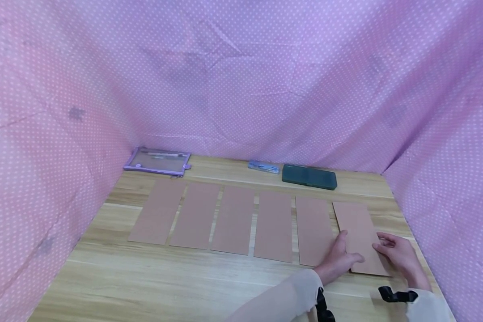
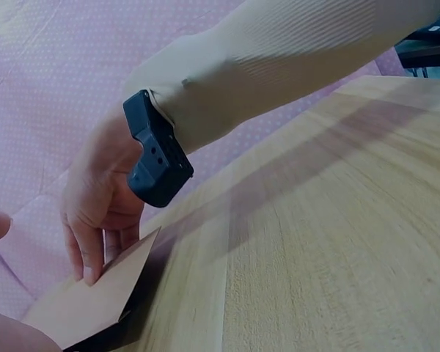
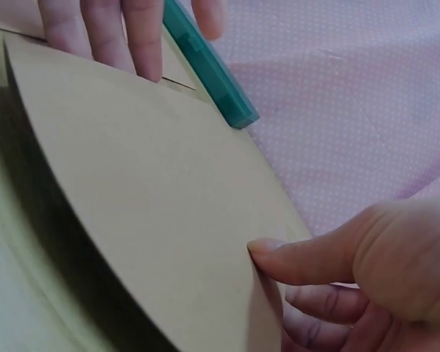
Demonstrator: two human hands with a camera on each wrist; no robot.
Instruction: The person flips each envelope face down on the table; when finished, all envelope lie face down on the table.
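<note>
A plain brown card (image 1: 356, 223) lies at the right end of a row, and both hands are on it. My left hand (image 1: 338, 259) holds its left side, thumb over the top and fingers at the long edge. In the right wrist view the left fingertips (image 3: 143, 55) disappear behind that edge. On the opposite side, my right hand (image 1: 400, 255) pinches the edge, its thumb (image 3: 301, 257) on top and fingers curled below. The card bows slightly, with a dark shadow under its near edge. Beside the left hand is another brown card (image 1: 314, 223).
More brown cards (image 1: 233, 219) lie flat in a slanting row to the left. Behind them stand a purple-edged zip pouch (image 1: 157, 162), a small blue clear packet (image 1: 263, 167) and a dark green case (image 1: 309, 177). Pink dotted cloth (image 1: 241, 89) walls the wooden table (image 1: 145, 286) on three sides.
</note>
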